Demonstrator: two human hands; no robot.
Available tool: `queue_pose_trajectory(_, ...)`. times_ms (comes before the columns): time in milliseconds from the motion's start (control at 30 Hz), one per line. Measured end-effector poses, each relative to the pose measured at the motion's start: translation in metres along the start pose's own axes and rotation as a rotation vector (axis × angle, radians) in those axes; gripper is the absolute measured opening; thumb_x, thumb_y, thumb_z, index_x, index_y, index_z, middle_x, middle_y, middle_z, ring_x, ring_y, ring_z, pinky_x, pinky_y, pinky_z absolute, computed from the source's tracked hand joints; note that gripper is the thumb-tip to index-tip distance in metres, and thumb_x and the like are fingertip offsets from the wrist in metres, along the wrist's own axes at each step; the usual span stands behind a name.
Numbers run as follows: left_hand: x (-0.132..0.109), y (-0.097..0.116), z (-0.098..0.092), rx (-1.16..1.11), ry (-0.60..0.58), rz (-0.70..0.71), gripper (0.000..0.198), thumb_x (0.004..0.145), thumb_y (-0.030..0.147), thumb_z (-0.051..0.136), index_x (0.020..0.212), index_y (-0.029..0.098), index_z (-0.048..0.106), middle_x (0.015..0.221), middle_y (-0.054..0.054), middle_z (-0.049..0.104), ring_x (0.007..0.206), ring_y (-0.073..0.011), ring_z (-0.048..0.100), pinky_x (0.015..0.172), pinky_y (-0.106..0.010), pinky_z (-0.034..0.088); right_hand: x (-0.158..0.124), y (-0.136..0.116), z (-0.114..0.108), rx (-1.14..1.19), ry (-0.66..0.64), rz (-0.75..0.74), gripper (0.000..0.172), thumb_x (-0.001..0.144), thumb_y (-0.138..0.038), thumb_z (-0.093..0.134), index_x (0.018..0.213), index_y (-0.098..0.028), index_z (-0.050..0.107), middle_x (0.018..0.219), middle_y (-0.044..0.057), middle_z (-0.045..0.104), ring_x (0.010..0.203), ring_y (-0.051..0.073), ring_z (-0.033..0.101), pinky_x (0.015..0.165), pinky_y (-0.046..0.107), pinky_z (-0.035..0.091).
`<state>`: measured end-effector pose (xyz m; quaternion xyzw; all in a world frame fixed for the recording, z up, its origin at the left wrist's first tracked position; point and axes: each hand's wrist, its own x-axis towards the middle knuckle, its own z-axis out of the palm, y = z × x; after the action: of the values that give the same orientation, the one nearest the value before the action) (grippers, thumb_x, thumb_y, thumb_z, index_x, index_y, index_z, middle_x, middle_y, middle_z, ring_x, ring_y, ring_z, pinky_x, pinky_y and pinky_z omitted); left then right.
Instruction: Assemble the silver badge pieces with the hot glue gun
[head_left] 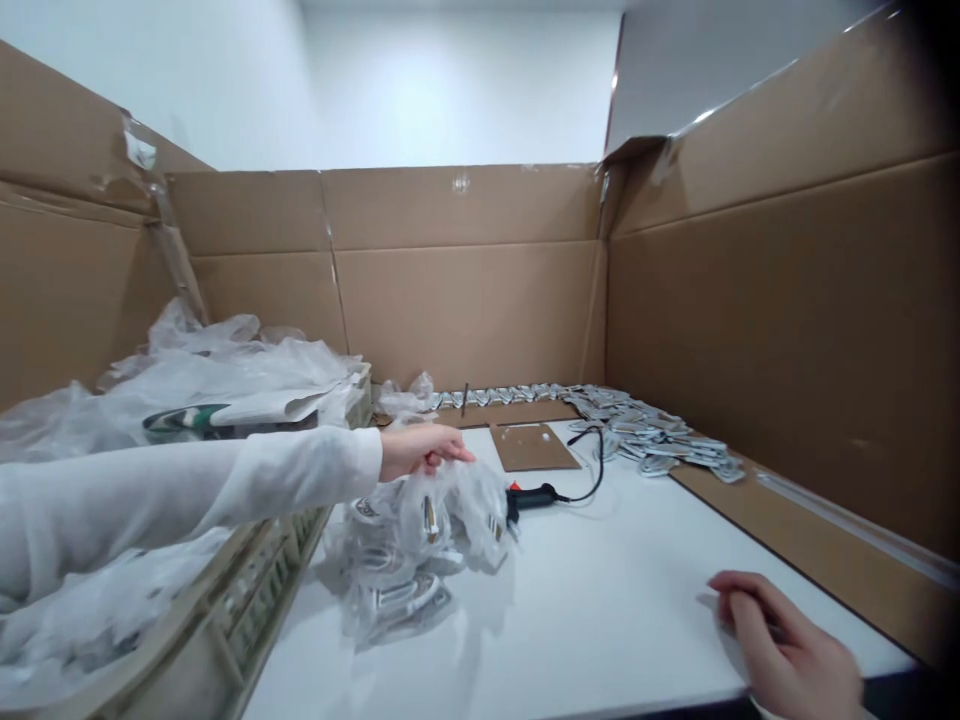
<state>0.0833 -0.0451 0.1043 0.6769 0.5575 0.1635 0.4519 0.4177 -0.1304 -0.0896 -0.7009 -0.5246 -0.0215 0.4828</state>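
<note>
My left hand (424, 448) reaches in from the left in a white sleeve. Its fingers are pinched on the top of a clear plastic bag (472, 495) with metallic parts inside. More bagged metallic parts (401, 595) lie in a heap below and beside it on the white table (592, 610). Just right of the held bag is a black-handled tool (534, 497) with a cable; its front end is partly hidden by the bag. At the table's near right edge rests my right hand (795, 640), fingers curled in, with nothing visible in them.
A plastic crate (251, 620) full of clear bags (240, 370) stands on the left. Loose metallic parts (660, 430) are piled at the back right, with a row (502, 396) along the back. A cardboard piece (534, 447) lies mid-table. Cardboard walls (465, 300) enclose the table.
</note>
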Motion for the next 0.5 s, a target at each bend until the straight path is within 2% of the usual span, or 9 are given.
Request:
queue_pose_trajectory(67, 0.007, -0.004, 0.000, 0.297, 0.029, 0.001, 0.022, 0.067, 0.034, 0.045, 0.066, 0.018, 0.059, 0.078, -0.004, 0.061, 0.059, -0.0125, 0.042, 0.053, -0.025, 0.033, 0.000, -0.005, -0.002, 0.014, 0.007, 0.025, 0.022, 0.075, -0.039, 0.035, 0.078, -0.025, 0.052, 0.064, 0.001, 0.059, 0.055, 0.018, 0.057, 0.051, 0.027, 0.043)
queue_pose_trajectory(133, 0.015, -0.002, -0.005, 0.717, 0.063, 0.065, 0.020, 0.065, 0.033, 0.049, 0.057, 0.017, 0.058, 0.072, -0.007, 0.061, 0.073, -0.0206, 0.048, 0.065, -0.032, 0.037, 0.003, -0.009, -0.004, 0.011, -0.041, 0.024, 0.022, 0.076, -0.038, 0.035, 0.078, -0.025, 0.053, 0.061, 0.001, 0.058, 0.053, 0.017, 0.056, 0.051, 0.026, 0.043)
queue_pose_trajectory(200, 0.025, 0.012, -0.008, 1.124, 0.143, 0.201, 0.020, 0.063, 0.032, 0.053, 0.054, 0.015, 0.059, 0.078, -0.012, 0.062, 0.089, -0.0302, 0.047, 0.076, -0.042, 0.034, 0.008, -0.018, -0.005, 0.007, -0.158, -0.021, 0.023, 0.077, -0.038, 0.035, 0.078, -0.025, 0.054, 0.058, 0.000, 0.057, 0.050, 0.017, 0.054, 0.050, 0.026, 0.042)
queue_pose_trajectory(267, 0.034, 0.039, -0.004, 1.386, 0.273, 0.383, 0.022, 0.067, 0.032, 0.054, 0.060, 0.013, 0.062, 0.087, -0.017, 0.061, 0.097, -0.0347, 0.044, 0.083, -0.048, 0.027, 0.016, -0.036, -0.004, 0.032, -0.321, -0.148, 0.026, 0.078, -0.037, 0.035, 0.082, -0.023, 0.056, 0.059, 0.001, 0.057, 0.052, 0.018, 0.054, 0.052, 0.026, 0.044)
queue_pose_trajectory(333, 0.040, 0.078, 0.007, 1.464, 0.389, 0.565, 0.023, 0.071, 0.032, 0.052, 0.069, 0.012, 0.065, 0.089, -0.016, 0.061, 0.101, -0.0331, 0.042, 0.089, -0.048, 0.021, 0.025, -0.063, 0.002, 0.043, -0.408, -0.361, 0.028, 0.079, -0.032, 0.035, 0.093, -0.021, 0.056, 0.076, 0.005, 0.060, 0.070, 0.020, 0.057, 0.066, 0.029, 0.047)
queue_pose_trajectory(367, 0.040, 0.100, 0.016, 1.438, 0.424, 0.614, 0.022, 0.071, 0.030, 0.054, 0.074, 0.012, 0.065, 0.091, -0.015, 0.061, 0.103, -0.0324, 0.041, 0.091, -0.047, 0.019, 0.031, -0.079, 0.008, 0.015, -0.468, -0.486, 0.029, 0.078, -0.027, 0.036, 0.099, -0.021, 0.055, 0.086, 0.007, 0.060, 0.082, 0.021, 0.055, 0.075, 0.032, 0.045)
queue_pose_trajectory(433, 0.032, 0.140, 0.036, 1.243, 0.516, 0.706, 0.027, 0.077, 0.034, 0.048, 0.088, 0.014, 0.063, 0.099, -0.011, 0.059, 0.107, -0.0306, 0.039, 0.094, -0.048, 0.014, 0.042, -0.110, 0.026, -0.100, -0.613, -0.704, 0.042, 0.069, -0.016, 0.044, 0.111, -0.019, 0.052, 0.104, 0.009, 0.056, 0.097, 0.023, 0.049, 0.084, 0.036, 0.040)
queue_pose_trajectory(500, 0.014, 0.164, 0.054, 1.081, 0.555, 0.743, 0.036, 0.087, 0.037, 0.031, 0.104, 0.016, 0.055, 0.108, -0.009, 0.055, 0.108, -0.0279, 0.039, 0.094, -0.050, 0.014, 0.055, -0.134, 0.052, -0.244, -0.749, -0.824, 0.059, 0.060, -0.012, 0.054, 0.119, -0.016, 0.048, 0.113, 0.012, 0.051, 0.106, 0.027, 0.044, 0.087, 0.038, 0.038)
